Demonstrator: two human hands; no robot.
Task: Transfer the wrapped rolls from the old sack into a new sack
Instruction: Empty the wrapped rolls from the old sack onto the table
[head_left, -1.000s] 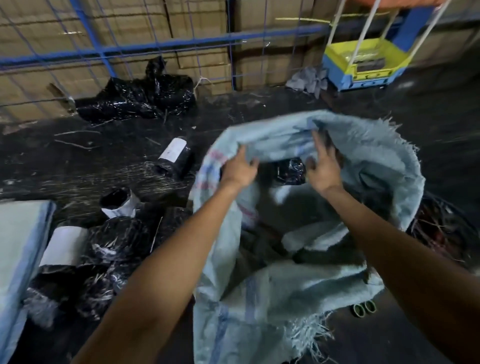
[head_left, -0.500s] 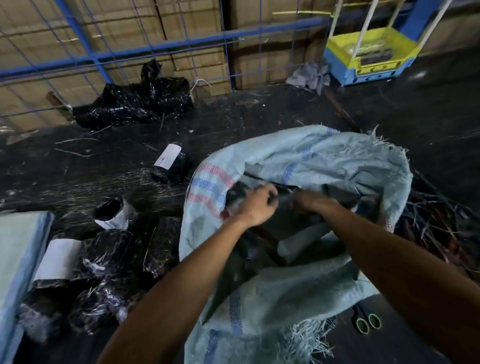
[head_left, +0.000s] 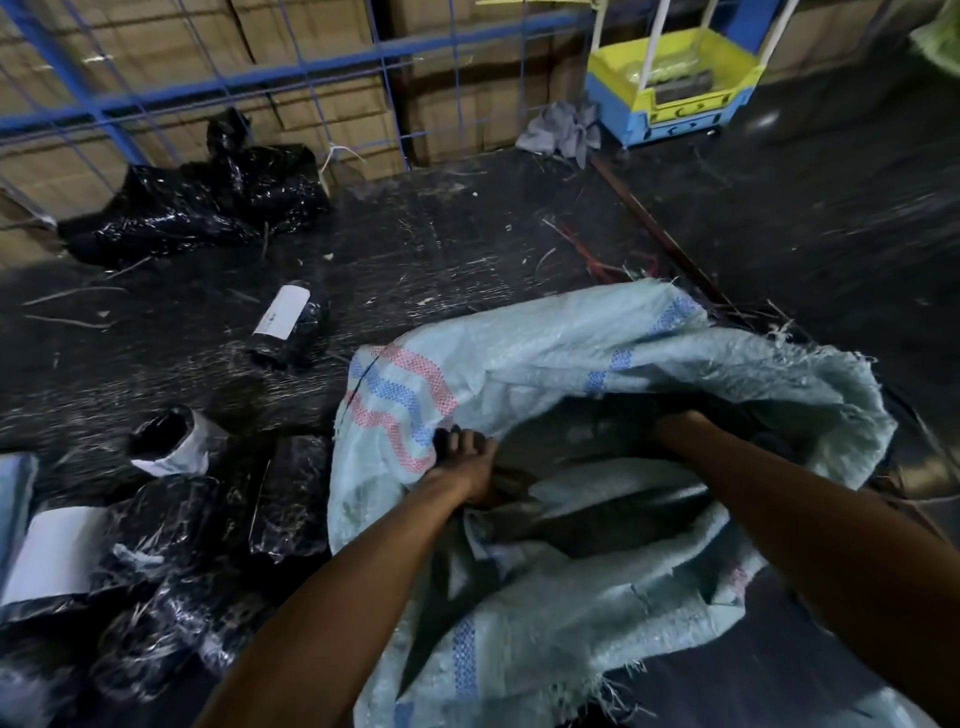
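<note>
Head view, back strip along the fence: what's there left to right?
Black plastic heap → grey rag → yellow and blue cart.

Dim, motion-blurred, wide-angle edge distortion

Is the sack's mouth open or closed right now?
Open: the sack gapes, left hand gripping its rim, right hand reaching inside.
</note>
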